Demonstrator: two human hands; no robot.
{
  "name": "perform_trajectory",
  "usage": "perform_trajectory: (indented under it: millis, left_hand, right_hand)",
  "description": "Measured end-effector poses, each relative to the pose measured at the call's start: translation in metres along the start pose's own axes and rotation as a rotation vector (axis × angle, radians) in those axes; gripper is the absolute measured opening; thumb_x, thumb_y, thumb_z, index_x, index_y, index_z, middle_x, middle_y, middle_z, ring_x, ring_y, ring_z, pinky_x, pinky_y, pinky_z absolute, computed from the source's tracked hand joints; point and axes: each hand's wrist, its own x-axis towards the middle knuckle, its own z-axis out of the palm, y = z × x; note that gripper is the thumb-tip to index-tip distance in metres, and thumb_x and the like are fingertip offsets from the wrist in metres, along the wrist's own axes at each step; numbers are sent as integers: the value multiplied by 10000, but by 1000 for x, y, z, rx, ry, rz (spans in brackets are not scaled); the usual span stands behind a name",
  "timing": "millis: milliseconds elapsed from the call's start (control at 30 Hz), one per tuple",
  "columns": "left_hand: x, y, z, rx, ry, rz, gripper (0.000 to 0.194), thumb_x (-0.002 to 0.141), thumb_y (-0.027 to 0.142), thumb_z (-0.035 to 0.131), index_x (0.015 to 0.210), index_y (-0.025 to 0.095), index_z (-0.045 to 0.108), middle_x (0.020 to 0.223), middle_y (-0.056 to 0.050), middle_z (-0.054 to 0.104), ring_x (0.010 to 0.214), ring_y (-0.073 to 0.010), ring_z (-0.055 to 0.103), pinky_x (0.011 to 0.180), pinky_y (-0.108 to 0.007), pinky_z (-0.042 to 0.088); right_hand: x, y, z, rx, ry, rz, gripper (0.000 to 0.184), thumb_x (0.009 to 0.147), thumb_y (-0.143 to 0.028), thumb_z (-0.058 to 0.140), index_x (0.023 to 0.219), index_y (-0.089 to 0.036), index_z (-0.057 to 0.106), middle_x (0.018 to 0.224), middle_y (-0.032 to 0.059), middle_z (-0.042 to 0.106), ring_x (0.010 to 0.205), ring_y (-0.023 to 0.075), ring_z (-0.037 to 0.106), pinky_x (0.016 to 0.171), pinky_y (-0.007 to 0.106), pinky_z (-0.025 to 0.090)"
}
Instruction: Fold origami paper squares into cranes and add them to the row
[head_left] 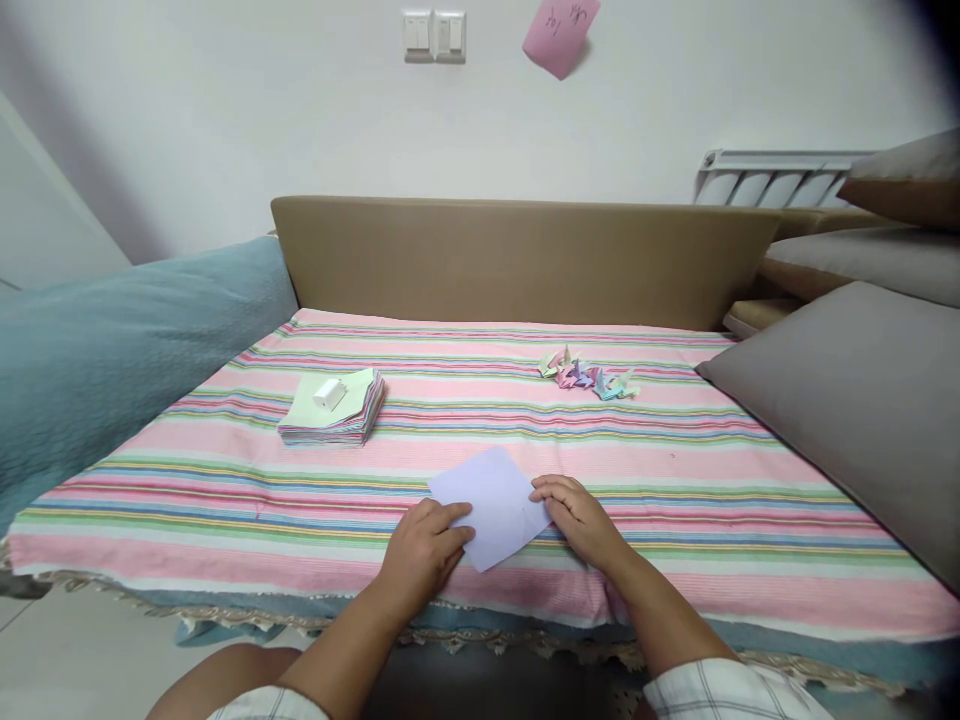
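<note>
Head view: the lilac sheet [497,500] lay on striped cloth [675,520] between the left hand [424,548], visible fingers parted on it, and the right hand [579,515], fingers together at its right corner; pinching could not be determined. Light, even pressure seemed advisable against creasing.

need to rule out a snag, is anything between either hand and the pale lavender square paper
Nothing visible: the left hand and right hand both touch the pale lavender square paper sheet. The stack of pastel paper sheets lies off to its left, the small multicoloured folded papers farther back.
</note>
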Motion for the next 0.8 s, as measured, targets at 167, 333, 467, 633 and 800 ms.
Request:
perform_trajectory:
  millis: [167,333,467,633,800]
  left_hand:
    - [-2,-6,2,-53,39,18,215,778,132,507,861,233,678,1001,-41,701,720,-161,607,635,-310,495]
    - [-2,-13,-1,-108,38,12,264,761,84,489,909,211,667,970,-50,707,795,-171,642,698,-322,524]
    - [-2,-19,-4,-146,30,-21,279,767,64,475,923,209,655,976,-47,708,833,-171,651,729,-325,530]
    - [-1,-21,-5,-184,39,-67,269,758,59,480,912,208,642,947,-38,715,845,-164,658,734,-309,533]
    - [-2,-22,-3,-217,36,-123,273,759,66,480,925,216,635,928,-24,720,843,-162,657,747,-308,529]
  right_hand:
    - [0,2,1,-16,6,-1,296,816,-161,389,941,-219,651,1076,61,622,1060,216,528,939,412,419]
    - [-1,6,3,-56,21,-54,353,783,-99,384,979,-222,651,1125,75,595,1086,217,514,938,415,428]
    - [-2,5,2,-102,-11,-107,361,805,-104,396,1032,-230,647,1185,87,556,1125,222,486,945,414,425]
    - [-3,0,-2,-140,-71,-156,348,804,-136,449,1082,-232,635,1221,101,525,1150,236,460,959,422,405]
    - [-4,-7,-4,-147,-148,-136,455,700,-119,523,1123,-262,614,1285,85,472,1196,256,417,981,437,372]
